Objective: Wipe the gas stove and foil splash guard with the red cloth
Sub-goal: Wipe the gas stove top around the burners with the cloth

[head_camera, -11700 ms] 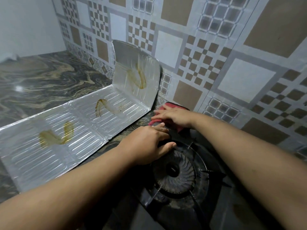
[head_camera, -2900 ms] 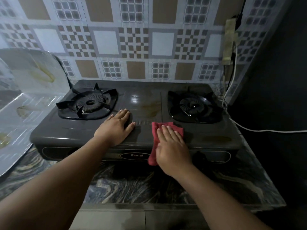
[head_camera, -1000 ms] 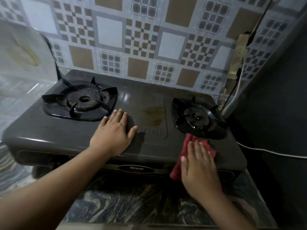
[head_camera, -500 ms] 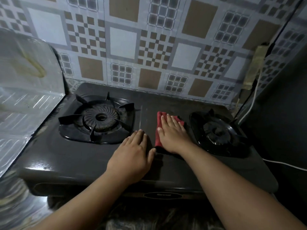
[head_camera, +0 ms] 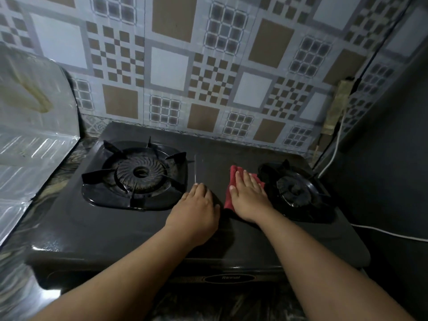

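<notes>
— Where was the cloth against the fingers?

— Under the right hand. That hand lay flat, palm down, fingers straight and close together, pressing the cloth onto the stove rather than gripping it. Red edges showed past the fingertips and along the thumb side.

— And the left hand?

— Flat on the stove top just beside it, fingers together, holding nothing, apart from the cloth by a narrow dark strip.

— How did the cloth look?

— Red, folded or bunched into a narrow strip, lying between the left burner and the right burner, nearer the right one.

— The surroundings?

— A black two-burner stove on a marbled counter, against a wall of brown, white and checked tiles. The foil guard stood at the left, yellowish stains on it. A white cable ran down at the right, beside a dark surface.
</notes>
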